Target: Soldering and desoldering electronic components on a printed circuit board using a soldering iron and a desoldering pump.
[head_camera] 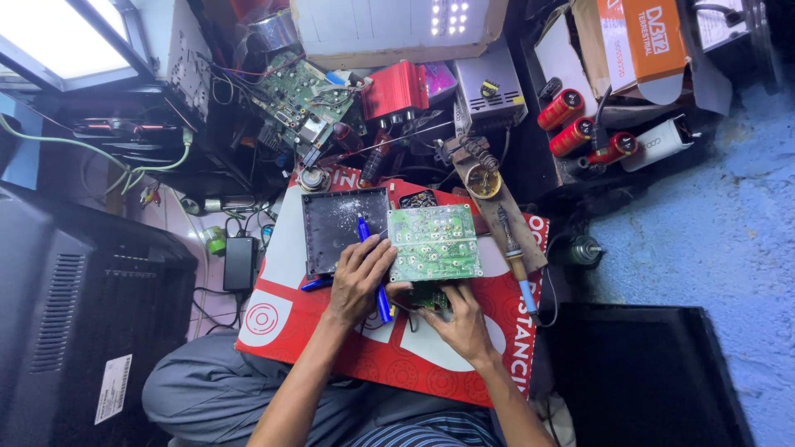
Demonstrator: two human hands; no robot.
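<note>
A green circuit board (434,241) lies solder side up on a red and white mat (281,308) across my lap. My left hand (359,277) rests at the board's left edge with its fingers over a blue pen-shaped tool (363,227). My right hand (460,321) grips the board's near edge from below, where a second small green board part (429,297) shows. A dark grey plastic case half (341,222) lies just left of the board.
A soldering iron with a blue handle (520,273) lies right of the board, near a wooden stand holding a solder tin (483,181). A red metal box (394,93), another green board (300,93), red capacitors (575,124) and a black television casing (70,314) crowd the surroundings.
</note>
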